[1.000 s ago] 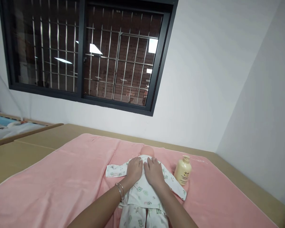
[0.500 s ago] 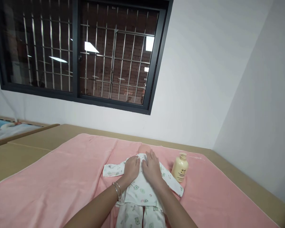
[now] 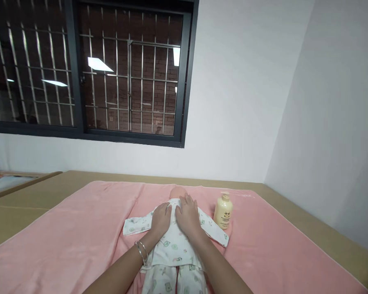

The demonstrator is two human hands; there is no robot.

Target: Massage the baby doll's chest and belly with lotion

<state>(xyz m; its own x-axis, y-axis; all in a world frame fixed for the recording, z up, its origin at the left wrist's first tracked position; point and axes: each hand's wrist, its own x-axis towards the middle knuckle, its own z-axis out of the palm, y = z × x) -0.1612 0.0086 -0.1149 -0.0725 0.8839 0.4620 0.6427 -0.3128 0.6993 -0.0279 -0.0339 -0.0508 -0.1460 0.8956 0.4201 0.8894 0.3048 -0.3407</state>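
Observation:
A baby doll (image 3: 178, 191) in white printed pyjamas (image 3: 171, 250) lies face down on a pink blanket (image 3: 79, 237). Only the back of its head shows beyond my fingers. My left hand (image 3: 160, 218), with bangles on the wrist, rests flat on the doll's upper back. My right hand (image 3: 188, 214) lies flat beside it, fingers spread toward the doll's neck. Both palms press on the cloth and hold nothing. One doll sleeve (image 3: 136, 224) stretches left, the other sleeve (image 3: 216, 234) right.
A cream lotion bottle (image 3: 223, 210) stands upright on the blanket just right of the doll. The blanket covers a tan mattress (image 3: 30, 196) against a white wall (image 3: 233, 102). A barred dark window (image 3: 88, 69) is above. Another bed edge (image 3: 21, 183) shows at far left.
The view has swung right, so everything shifted left in frame. Both hands stay flat on the doll's back, in nearly the same place on it.

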